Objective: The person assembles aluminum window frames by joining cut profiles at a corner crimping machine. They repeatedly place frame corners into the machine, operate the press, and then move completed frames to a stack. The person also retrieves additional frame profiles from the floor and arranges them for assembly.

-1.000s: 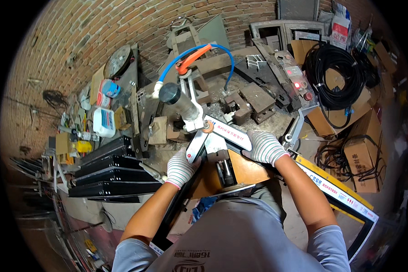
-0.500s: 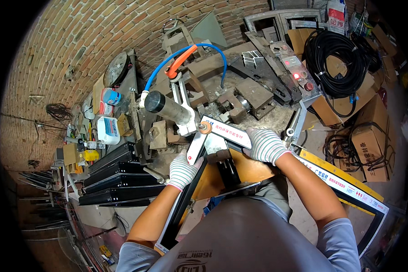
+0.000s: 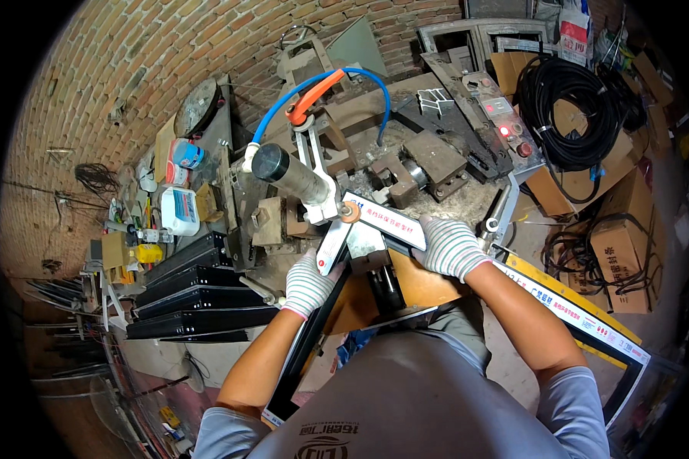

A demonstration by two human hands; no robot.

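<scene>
While our gloved left hand (image 3: 308, 281) and right hand (image 3: 448, 246) close their fingers around the dark frame corner (image 3: 375, 243) seated in the press (image 3: 337, 203), we judge alignment underway; next calls for holding both rails steady.

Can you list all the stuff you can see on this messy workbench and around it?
frame pieces: two, white-taped dark profile, meeting at a corner under the hands
press machine: one, grey cylinder with orange lever and blue hose, bench middle
metal blocks: a few, grey, right of the machine
control box: one, grey with red light, bench right
cable coil: one, black, upper right
cardboard boxes: several, brown, right side
dark profiles: a stack, black, left
plastic bottles: a few, white, left
brick wall: red-brown, behind
left hand: striped glove, on the left piece
right hand: striped glove, on the right piece
</scene>
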